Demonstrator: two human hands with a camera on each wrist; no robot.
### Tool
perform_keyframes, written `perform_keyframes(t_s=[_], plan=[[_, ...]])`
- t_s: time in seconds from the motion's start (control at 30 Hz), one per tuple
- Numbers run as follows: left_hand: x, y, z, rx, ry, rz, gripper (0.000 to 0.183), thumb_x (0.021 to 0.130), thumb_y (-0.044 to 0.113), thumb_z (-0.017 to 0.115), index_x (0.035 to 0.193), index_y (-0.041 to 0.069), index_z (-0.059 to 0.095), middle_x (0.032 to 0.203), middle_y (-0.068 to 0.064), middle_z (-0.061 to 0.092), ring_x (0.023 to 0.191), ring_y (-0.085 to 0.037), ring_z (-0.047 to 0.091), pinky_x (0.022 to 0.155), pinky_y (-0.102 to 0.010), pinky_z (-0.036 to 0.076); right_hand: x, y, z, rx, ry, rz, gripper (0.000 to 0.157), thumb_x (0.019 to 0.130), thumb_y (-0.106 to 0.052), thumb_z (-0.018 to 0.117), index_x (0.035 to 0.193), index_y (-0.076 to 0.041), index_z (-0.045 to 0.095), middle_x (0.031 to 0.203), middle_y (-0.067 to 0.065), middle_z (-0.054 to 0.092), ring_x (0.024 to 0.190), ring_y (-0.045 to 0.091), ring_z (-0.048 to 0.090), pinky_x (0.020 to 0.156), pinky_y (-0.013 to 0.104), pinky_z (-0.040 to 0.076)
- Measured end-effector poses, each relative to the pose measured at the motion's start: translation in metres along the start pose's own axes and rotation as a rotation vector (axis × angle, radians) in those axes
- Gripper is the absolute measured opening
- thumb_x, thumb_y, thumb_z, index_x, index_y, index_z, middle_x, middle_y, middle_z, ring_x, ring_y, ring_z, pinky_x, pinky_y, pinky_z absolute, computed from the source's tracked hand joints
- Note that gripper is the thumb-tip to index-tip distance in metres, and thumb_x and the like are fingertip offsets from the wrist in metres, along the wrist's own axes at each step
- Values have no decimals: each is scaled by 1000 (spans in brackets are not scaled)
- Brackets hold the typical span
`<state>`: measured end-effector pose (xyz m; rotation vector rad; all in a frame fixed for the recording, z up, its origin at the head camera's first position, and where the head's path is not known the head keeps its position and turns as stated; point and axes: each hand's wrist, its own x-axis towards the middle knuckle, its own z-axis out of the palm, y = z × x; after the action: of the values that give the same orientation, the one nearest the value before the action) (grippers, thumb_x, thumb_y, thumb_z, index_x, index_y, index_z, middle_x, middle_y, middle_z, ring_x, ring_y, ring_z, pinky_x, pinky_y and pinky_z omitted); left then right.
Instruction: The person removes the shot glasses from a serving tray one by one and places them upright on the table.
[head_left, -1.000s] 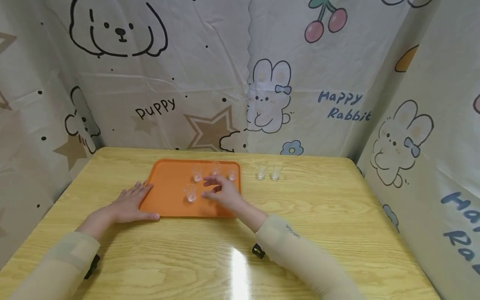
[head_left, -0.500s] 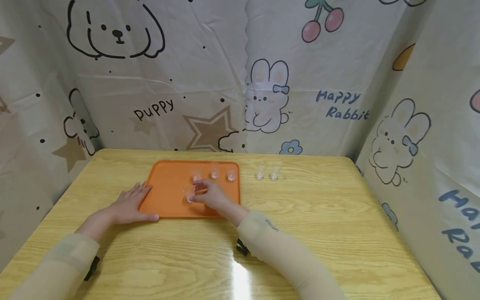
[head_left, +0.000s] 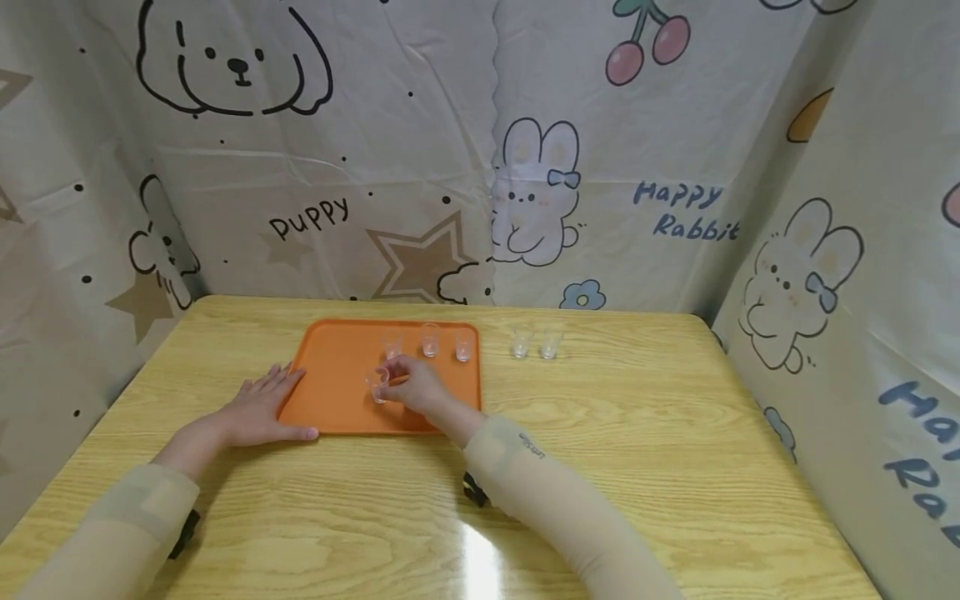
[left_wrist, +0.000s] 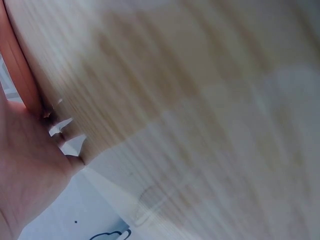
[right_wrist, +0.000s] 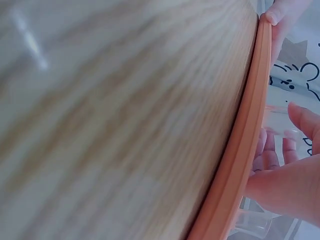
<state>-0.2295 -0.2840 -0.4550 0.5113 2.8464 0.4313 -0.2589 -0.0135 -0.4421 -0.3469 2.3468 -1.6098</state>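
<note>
My right hand reaches over the orange tray and pinches a small clear shot glass between thumb and fingers, near the tray's middle. In the right wrist view this glass shows beside the raised thumb, past the tray's rim. My left hand rests with straight, spread fingers along the tray's left edge, its thumb at the near left corner. The left wrist view shows that hand's side against the orange rim.
Three more shot glasses stand in a row at the tray's back right; the right hand partly covers the leftmost. Two others stand on the wooden table, right of the tray. A printed cloth hangs behind the table and along both sides.
My right hand has moved left across the tray to the front glass, and its fingers have closed on it. My left hand stays at the tray's edge.
</note>
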Motion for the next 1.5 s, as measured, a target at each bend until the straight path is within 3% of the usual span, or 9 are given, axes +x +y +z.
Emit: perform_keyframes(t_s=[0.23, 0.5, 0.93, 1.27, 1.5], plan=[[0, 0, 0, -8, -3, -4, 110, 68, 70, 55, 144, 6, 9, 147, -23, 5, 133, -43, 2, 98, -66, 2, -5, -2, -6, 14, -19, -11, 32, 74, -11, 72, 104, -7, 62, 92, 2, 60, 82, 10, 53, 67, 19, 43], [-1, -1, 2, -36, 48, 25, 107, 68, 65, 60, 143, 5, 13, 146, -25, 8, 132, -44, 5, 97, -66, 4, -17, -3, -23, -1, -67, -61, 36, 74, -13, 72, 107, -3, 60, 92, 3, 59, 88, 16, 55, 69, 20, 44], [-2, 0, 0, -40, 23, 13, 109, 68, 67, 58, 144, 5, 11, 147, -23, 5, 133, -43, 2, 98, -65, 2, -38, -3, -63, -137, -88, -99, 33, 76, -16, 71, 105, -5, 61, 96, 3, 60, 81, 21, 59, 64, 22, 47], [0, -2, 0, -28, -5, -18, 111, 66, 71, 56, 144, 7, 10, 148, -20, 3, 134, -40, 1, 99, -64, 1, -55, -12, -103, -99, -64, -71, 31, 75, -15, 71, 105, -12, 61, 100, 4, 60, 82, 21, 58, 66, 25, 48], [-2, 1, -3, -15, -4, -9, 110, 67, 70, 56, 143, 5, 11, 147, -23, 6, 133, -43, 3, 99, -65, 2, -72, -23, -131, -101, -73, -53, 36, 77, -13, 69, 111, -7, 59, 106, 11, 59, 83, 20, 58, 69, 25, 48]])
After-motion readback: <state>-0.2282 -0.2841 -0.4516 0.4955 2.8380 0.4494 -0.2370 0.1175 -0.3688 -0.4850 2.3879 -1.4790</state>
